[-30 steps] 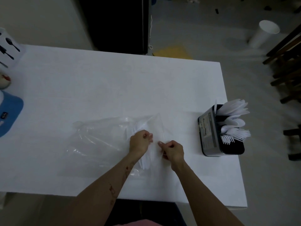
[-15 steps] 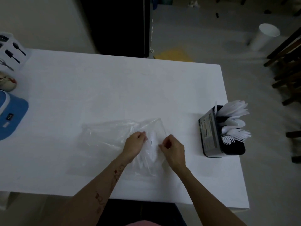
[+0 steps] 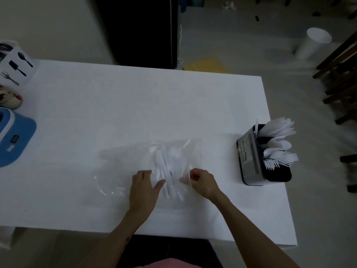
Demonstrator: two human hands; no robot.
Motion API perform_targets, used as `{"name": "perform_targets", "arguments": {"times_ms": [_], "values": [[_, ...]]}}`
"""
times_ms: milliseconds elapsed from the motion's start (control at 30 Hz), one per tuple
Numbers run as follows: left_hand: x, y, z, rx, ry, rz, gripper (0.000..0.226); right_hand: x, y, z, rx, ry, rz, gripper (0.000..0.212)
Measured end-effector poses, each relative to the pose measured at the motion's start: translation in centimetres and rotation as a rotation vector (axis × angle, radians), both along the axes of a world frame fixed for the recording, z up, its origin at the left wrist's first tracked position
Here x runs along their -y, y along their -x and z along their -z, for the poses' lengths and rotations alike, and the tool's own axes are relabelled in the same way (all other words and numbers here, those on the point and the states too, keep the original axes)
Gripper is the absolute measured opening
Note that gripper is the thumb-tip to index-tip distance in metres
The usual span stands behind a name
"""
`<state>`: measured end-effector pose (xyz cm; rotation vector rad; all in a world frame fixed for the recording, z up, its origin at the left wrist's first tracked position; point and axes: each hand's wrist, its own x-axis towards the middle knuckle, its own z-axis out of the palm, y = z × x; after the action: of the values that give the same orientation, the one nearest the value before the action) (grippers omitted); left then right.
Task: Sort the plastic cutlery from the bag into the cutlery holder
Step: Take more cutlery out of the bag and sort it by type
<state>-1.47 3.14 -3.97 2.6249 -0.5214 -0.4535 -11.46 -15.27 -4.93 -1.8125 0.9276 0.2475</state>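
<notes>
I see a clear, crinkled plastic bag (image 3: 135, 171) lying flat on the white tabletop (image 3: 135, 105), near the front edge and a little right of centre. A loose bundle of white plastic cutlery (image 3: 170, 167) lies at the bag's right end, between my two hands; through the film I cannot tell forks from spoons.

My left hand (image 3: 144, 185) lies palm down on the bag just left of the bundle, its fingers (image 3: 142, 174) fairly straight and the thumb spread towards the cutlery handles. My right hand (image 3: 202, 181) sits just right of the bundle with its fingers curled in, pinching the thin plastic at the bag's edge.

The dark, boxy cutlery holder (image 3: 251, 157) with a grey label on its side stands near the tabletop's right edge, well apart from the bag. It holds white knives, spoons and forks in separate groups, their heads fanning out to the right.

At the far left corner stands a white box (image 3: 17, 64) printed with black cutlery pictures. Nearer along the left edge rests a blue and white device (image 3: 15, 138). A white paper cup (image 3: 313, 43) stands on the floor beyond the tabletop.
</notes>
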Motion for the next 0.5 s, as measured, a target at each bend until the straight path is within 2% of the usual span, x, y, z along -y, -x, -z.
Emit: {"name": "perform_targets", "arguments": {"times_ms": [133,200,300,400,467,500], "values": [[0.7,-0.1,1.0,-0.068,0.032,0.013,0.058,-0.2,-0.2,-0.5,0.036,-0.064,0.026,0.038],[0.9,0.0,1.7,-0.11,0.023,0.047,0.067,-0.3,-0.3,-0.5,0.028,-0.065,0.055,0.046],[-0.1,0.2,3.3,-0.046,0.038,0.182,0.081,-0.3,-0.2,-0.5,0.015,-0.061,0.063,0.056],[-1.2,-0.6,3.9,-0.037,-0.016,0.274,0.072,0.1,0.5,-0.3,0.04,-0.047,0.026,0.055],[-1.4,-1.4,4.2,-0.015,-0.052,0.316,0.062,0.2,1.1,0.0,0.025,0.019,-0.073,0.056],[-1.5,-2.1,4.2,-0.033,-0.07,0.338,0.064,0.1,1.3,0.0,0.02,0.058,-0.135,0.056]]}}
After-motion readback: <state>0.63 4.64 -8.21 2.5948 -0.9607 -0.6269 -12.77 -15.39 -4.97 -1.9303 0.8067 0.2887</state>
